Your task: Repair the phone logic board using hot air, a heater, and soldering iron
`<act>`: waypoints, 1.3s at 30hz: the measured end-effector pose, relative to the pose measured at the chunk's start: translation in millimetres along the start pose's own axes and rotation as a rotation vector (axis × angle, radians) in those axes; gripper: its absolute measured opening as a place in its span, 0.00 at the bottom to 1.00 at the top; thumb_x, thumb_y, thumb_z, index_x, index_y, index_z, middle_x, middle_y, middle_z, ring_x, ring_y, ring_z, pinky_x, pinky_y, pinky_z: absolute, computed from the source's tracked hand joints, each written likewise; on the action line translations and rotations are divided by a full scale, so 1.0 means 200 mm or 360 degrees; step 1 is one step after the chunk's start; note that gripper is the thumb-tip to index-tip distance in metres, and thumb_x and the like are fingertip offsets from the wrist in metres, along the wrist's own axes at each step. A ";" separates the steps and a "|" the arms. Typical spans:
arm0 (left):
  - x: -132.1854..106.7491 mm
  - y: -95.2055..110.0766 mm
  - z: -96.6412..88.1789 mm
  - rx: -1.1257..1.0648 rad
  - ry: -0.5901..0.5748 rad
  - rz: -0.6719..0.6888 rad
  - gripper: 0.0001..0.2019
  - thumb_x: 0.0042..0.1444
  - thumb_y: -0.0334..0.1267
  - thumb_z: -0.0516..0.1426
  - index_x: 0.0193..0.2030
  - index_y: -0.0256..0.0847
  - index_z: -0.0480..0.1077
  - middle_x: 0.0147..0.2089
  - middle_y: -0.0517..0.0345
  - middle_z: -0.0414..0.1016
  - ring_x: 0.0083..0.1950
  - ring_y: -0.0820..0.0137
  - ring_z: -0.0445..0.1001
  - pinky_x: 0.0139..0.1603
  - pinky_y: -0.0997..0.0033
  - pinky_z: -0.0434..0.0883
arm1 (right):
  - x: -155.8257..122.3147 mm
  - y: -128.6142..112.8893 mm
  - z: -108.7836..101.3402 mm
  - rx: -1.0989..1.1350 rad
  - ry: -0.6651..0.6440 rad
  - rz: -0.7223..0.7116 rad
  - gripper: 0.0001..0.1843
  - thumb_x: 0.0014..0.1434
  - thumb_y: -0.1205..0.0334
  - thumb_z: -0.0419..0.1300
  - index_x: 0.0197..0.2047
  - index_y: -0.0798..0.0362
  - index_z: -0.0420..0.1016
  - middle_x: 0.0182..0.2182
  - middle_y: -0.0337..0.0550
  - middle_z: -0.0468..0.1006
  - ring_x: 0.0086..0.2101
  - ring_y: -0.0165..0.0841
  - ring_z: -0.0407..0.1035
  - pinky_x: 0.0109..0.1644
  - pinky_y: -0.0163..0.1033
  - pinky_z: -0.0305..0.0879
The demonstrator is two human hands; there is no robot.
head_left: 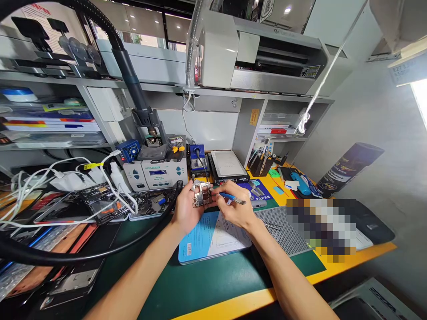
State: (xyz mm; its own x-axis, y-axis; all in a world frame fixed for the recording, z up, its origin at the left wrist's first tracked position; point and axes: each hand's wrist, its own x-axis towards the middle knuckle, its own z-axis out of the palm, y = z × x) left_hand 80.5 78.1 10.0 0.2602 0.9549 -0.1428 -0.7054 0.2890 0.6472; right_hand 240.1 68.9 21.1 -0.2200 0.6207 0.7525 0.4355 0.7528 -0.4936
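Observation:
My left hand [187, 208] holds up a small circuit board [202, 195] with silvery metal shields, its fingers wrapped round the edges. In my right hand [235, 206] is a slim tool with a blue handle [230, 197], gripped like a pen. The tool's tip reaches toward the board's right side; my fingers partly hide it, so its kind and any contact cannot be made out. Both hands are above a blue-and-white booklet or box [203, 242] lying on the green mat [187, 289].
A grey rework station [156, 173] stands behind, its black hose [133, 251] looping across the left. White cables [66, 178] and circuit boards [98, 200] crowd the left side. Tweezers [271, 226] lie on a grey perforated mat [290, 235]. A spray can [350, 169] is at right.

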 end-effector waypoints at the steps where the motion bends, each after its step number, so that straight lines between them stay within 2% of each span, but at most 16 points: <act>1: 0.00 0.00 0.00 -0.0004 0.0008 0.0002 0.25 0.67 0.48 0.46 0.44 0.30 0.77 0.39 0.40 0.82 0.40 0.58 0.81 0.44 0.58 0.78 | 0.00 0.00 0.00 -0.0004 -0.0006 0.0011 0.11 0.57 0.71 0.55 0.36 0.51 0.78 0.31 0.44 0.80 0.32 0.34 0.74 0.37 0.39 0.70; 12: 0.01 0.00 -0.01 0.0010 0.0026 0.0005 0.25 0.67 0.49 0.47 0.45 0.29 0.77 0.39 0.40 0.82 0.41 0.58 0.81 0.43 0.59 0.78 | -0.01 -0.01 0.00 0.0028 -0.0089 0.0112 0.09 0.52 0.71 0.56 0.28 0.51 0.76 0.27 0.41 0.80 0.28 0.33 0.74 0.35 0.38 0.68; 17: 0.00 -0.01 -0.01 0.0051 -0.0014 -0.0008 0.25 0.66 0.49 0.48 0.43 0.29 0.77 0.39 0.40 0.81 0.39 0.58 0.81 0.42 0.59 0.78 | 0.00 -0.01 0.00 0.0036 -0.0018 0.0104 0.09 0.54 0.70 0.56 0.32 0.51 0.76 0.30 0.43 0.81 0.30 0.34 0.74 0.35 0.38 0.69; 23: 0.00 0.00 0.00 0.0041 -0.0043 0.0008 0.24 0.66 0.50 0.48 0.39 0.32 0.77 0.38 0.41 0.81 0.40 0.57 0.81 0.44 0.56 0.78 | 0.01 0.00 0.00 -0.0013 0.0051 0.0009 0.09 0.59 0.69 0.56 0.37 0.50 0.78 0.32 0.43 0.80 0.34 0.35 0.74 0.40 0.41 0.71; 30: 0.00 0.00 0.00 0.0006 -0.0051 0.0014 0.25 0.67 0.49 0.47 0.40 0.31 0.77 0.38 0.40 0.81 0.41 0.57 0.81 0.45 0.56 0.78 | 0.01 -0.01 0.00 -0.0015 0.0077 -0.0043 0.11 0.61 0.70 0.55 0.41 0.51 0.78 0.34 0.45 0.80 0.36 0.35 0.74 0.42 0.41 0.71; 35: 0.00 0.00 0.00 0.0003 0.0011 0.0019 0.24 0.67 0.49 0.47 0.40 0.30 0.77 0.38 0.40 0.81 0.40 0.57 0.81 0.45 0.57 0.78 | 0.00 0.00 0.00 -0.0023 0.0027 -0.0044 0.12 0.57 0.71 0.55 0.36 0.51 0.79 0.31 0.43 0.80 0.31 0.34 0.73 0.36 0.38 0.69; 39: 0.01 0.00 -0.01 0.0002 0.0048 0.0004 0.25 0.66 0.49 0.47 0.42 0.29 0.77 0.38 0.39 0.81 0.39 0.57 0.81 0.44 0.57 0.78 | -0.01 0.00 -0.01 -0.0005 -0.0014 -0.0015 0.11 0.54 0.71 0.55 0.31 0.52 0.78 0.28 0.43 0.80 0.29 0.33 0.73 0.34 0.37 0.68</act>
State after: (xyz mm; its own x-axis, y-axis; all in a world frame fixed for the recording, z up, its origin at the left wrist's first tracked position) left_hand 79.6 79.7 8.9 0.2385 0.9572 -0.1637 -0.7050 0.2866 0.6487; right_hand 241.7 67.8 20.9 -0.2320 0.6153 0.7534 0.4358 0.7582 -0.4851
